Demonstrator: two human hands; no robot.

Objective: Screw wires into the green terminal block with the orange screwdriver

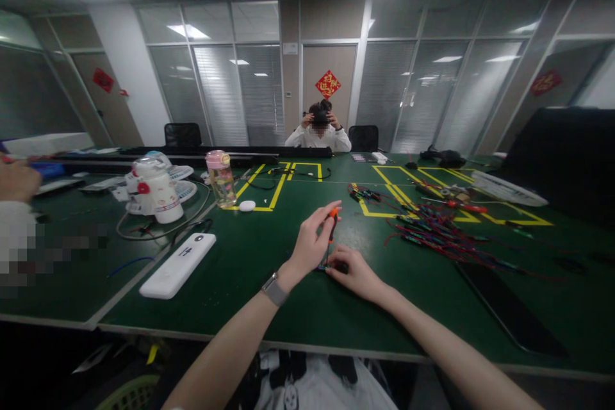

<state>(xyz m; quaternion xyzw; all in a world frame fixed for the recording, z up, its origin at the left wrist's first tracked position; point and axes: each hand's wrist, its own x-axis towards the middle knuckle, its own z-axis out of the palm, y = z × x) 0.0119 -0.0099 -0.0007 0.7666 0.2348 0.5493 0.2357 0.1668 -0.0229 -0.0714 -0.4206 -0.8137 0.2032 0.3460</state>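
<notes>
My left hand, with a watch on its wrist, is closed round an orange-and-black screwdriver. The screwdriver stands nearly upright, its shaft pointing down to the table. Under its tip lies a small dark part, mostly covered by my fingers; its exact kind does not show. My right hand rests low on the table just right of the shaft, its thumb and fingers pinching that part.
Bundled red and black wires spread at right, near a dark flat slab. At left are a white power bank, a pink-lided bottle and a white jug. One person sits opposite; another person's hand shows far left.
</notes>
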